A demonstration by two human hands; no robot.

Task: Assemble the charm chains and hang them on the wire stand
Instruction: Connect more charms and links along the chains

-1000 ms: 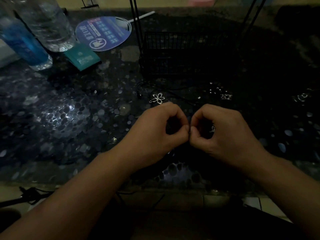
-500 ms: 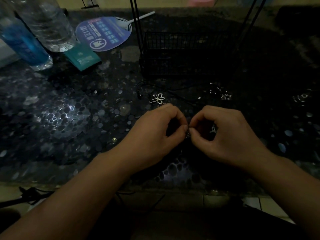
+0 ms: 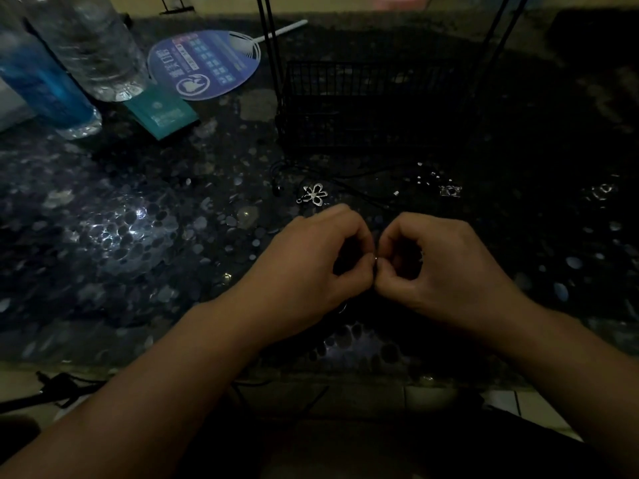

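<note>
Two hands, left hand and right hand, pinching one tiny silver ring.
Fingertips have closed together since a second ago (joining continues); silver flower-shaped charm untouched at 12 o'clock.

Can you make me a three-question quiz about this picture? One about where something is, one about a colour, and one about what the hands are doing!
1. Where is the silver flower-shaped charm?
A. On the dark speckled table, just beyond the left hand
B. Inside the black wire basket
C. Under the round printed fan

2. What colour is the liquid in the slim plastic bottle at far left?
A. Red
B. Blue
C. Yellow

3. What are the left hand and the right hand doing?
A. Lying flat
B. Pinching something tiny where their fingertips meet
C. Lifting the basket

Answers: 1 A, the charm lies on the table past the knuckles. 2 B, the bottle shows blue. 3 B, both hands are curled, fingertips together on a small glinting piece.
</note>
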